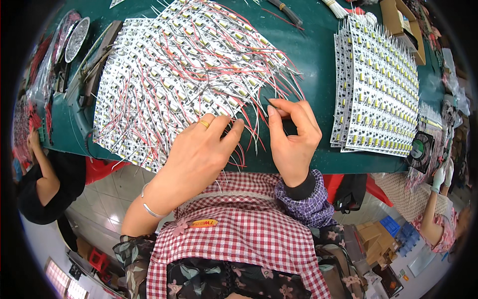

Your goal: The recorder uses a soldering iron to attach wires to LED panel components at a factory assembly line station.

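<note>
White circuit boards (130, 62) with yellow components overlap under a tangle of red, black and white wires at left and centre. My left hand (199, 147) rests over their near edge. Its fingers are curled among the wires, and whatever they hold is hidden. Just right of the boards' edge, my right hand (295, 142) pinches a thin dark wire (268, 101) between thumb and index finger. Loose wire ends (257, 122) hang between the two hands.
More white boards (381, 94) are stacked at right, beside a small black fan (421, 151). A cardboard box (406, 25) stands behind them. On the left are a soldering iron holder-like tool (79, 112) and a silvery dish (77, 40). Co-workers' arms (47, 174) show at both sides.
</note>
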